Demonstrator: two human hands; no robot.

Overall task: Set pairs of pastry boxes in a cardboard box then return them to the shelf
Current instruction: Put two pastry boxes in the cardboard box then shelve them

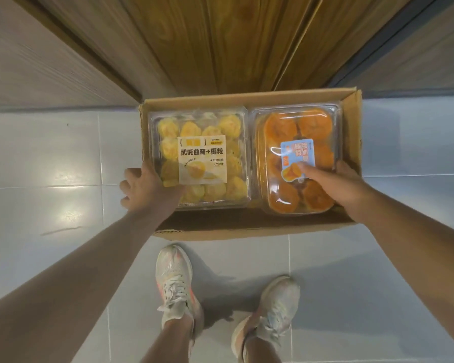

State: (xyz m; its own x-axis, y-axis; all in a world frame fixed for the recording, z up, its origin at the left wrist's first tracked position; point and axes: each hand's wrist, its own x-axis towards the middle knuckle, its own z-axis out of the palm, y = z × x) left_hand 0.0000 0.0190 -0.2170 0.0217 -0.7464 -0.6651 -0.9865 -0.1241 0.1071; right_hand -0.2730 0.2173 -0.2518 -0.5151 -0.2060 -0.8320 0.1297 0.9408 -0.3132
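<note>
Open brown cardboard box [351, 142]: left hand [144, 188] grips clear yellow-pastry clamshell [202, 158] at nine o'clock, right hand [333, 184] pinches clear orange-pastry clamshell [299, 163] (thumb on lid); slick plastic could slip, snagging walls.

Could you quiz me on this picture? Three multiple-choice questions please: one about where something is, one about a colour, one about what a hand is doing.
1. Where does the box of orange pastries lie?
A. On the floor beside the carton
B. In the cardboard box, on its right side
C. On a shelf

2. What colour is the label on the box of yellow pastries?
A. Pale cream
B. Green
C. Black

3. What is the left hand doing?
A. Hanging free
B. Tying a shoe
C. Holding the edge of the box of yellow pastries

Answers: 1 B, it sits inside the carton next to the yellow one. 2 A, the square label is cream with dark print. 3 C, the fingers wrap its near left corner, while the right hand holds the orange one.
</note>
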